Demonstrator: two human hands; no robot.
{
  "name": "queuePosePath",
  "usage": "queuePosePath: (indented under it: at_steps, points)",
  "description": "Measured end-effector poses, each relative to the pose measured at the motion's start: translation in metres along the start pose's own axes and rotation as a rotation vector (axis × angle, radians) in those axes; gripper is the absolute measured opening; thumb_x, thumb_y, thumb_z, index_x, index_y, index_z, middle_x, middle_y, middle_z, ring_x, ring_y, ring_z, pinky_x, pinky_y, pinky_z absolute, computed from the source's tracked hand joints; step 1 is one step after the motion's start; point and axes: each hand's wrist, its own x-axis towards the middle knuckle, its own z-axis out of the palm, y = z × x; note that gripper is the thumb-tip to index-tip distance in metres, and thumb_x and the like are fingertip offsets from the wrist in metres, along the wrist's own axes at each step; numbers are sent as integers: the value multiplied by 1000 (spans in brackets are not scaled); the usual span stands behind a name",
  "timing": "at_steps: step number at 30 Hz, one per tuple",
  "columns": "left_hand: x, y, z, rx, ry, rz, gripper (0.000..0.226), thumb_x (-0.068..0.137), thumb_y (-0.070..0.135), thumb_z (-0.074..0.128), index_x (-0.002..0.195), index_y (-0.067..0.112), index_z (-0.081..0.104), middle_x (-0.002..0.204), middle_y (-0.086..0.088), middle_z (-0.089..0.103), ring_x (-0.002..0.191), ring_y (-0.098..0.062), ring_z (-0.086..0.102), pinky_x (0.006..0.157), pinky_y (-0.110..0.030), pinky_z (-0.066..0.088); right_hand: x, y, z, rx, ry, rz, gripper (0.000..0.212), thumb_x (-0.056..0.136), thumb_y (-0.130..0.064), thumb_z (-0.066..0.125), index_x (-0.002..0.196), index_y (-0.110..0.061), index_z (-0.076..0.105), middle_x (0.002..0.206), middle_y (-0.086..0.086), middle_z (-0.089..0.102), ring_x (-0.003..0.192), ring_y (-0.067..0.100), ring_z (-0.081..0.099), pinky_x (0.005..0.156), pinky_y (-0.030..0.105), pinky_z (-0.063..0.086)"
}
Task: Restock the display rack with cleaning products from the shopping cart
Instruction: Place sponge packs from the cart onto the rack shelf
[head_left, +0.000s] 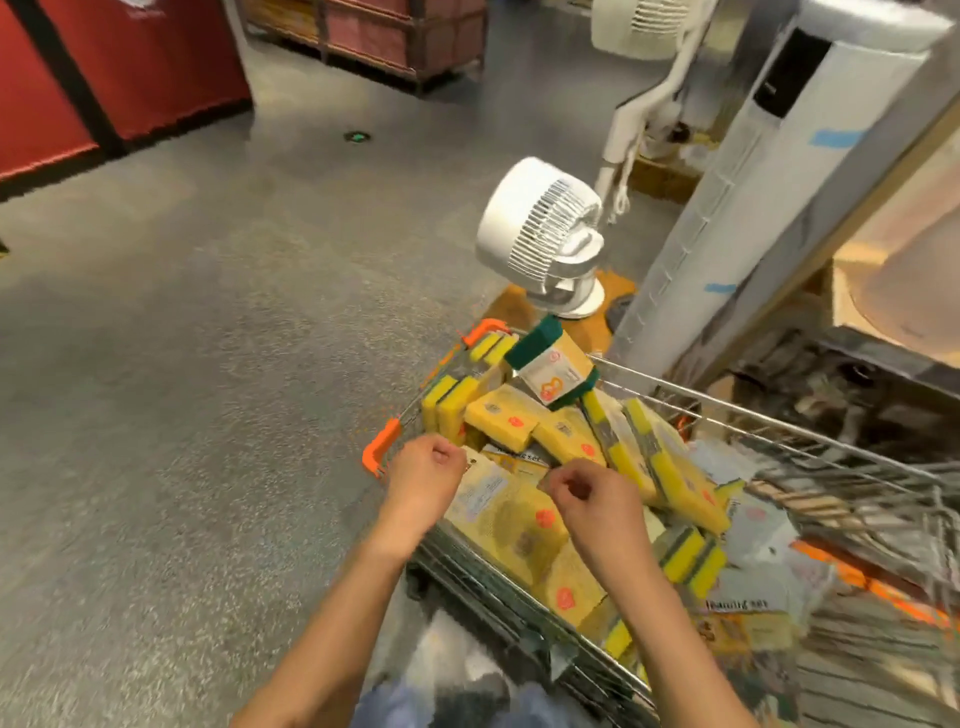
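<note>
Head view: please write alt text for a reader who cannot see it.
Two hands, left hand and right hand, hover with curled fingers, holding nothing, over a shopping cart full of yellow sponge packs. A white fan stands beyond it.

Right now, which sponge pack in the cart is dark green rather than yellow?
The dark green pack at the far end of the cart, on top of the pile, below the white fan. The other sponge packs are yellow.

Left hand (426, 470), right hand (589, 501) curled, empty

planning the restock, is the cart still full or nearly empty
Full: the cart is heaped with yellow sponge packs, one green pack topping the rim.
</note>
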Motion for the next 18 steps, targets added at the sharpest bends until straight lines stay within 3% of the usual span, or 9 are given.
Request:
queuePosePath:
  at_steps: [2,4,7,10,14,18]
  points:
    - [27,-10,8,60,-52,-49,12,88,17,53,84,16,65,89,-7,69,90,-29,62,77,-34,48,6,14,16,81,82,210,10,86,-11,60,79,-15,65,72,-6,63,66,6,54,51,7,34]
    - [48,-20,15,164,-110,-80,22,90,20,51,98,11,69,102,-12,69,98,-30,62,79,-32,46,7,30,33,142,86,451,8,86,-15,62,78,-13,59,79,2,66,72,15,56,55,19,37]
    - [71,-32,22,233,-192,-97,27,91,21,51,96,4,71,102,-20,68,96,-34,62,74,-35,45,5,50,50,152,76,642,27,82,-32,69,93,-11,55,90,2,59,88,21,57,68,26,38]
    - [88,-43,30,199,-239,-165,30,92,23,50,101,0,67,108,-23,66,100,-37,61,81,-39,46,10,55,60,180,65,714,45,83,-36,68,113,-9,51,103,4,57,98,22,56,78,29,43]
    - [101,-52,45,253,-291,-246,43,96,27,48,130,0,48,135,-22,49,123,-37,47,98,-38,37,23,61,65,208,-4,755,55,86,-28,65,131,-7,40,126,11,53,113,25,52,84,28,41]
    - [105,-66,58,246,-333,-363,46,94,30,52,129,-1,51,131,-21,52,121,-35,49,97,-35,40,31,70,70,265,-37,783,58,86,-24,66,134,-8,38,129,11,52,115,25,52,93,33,44]
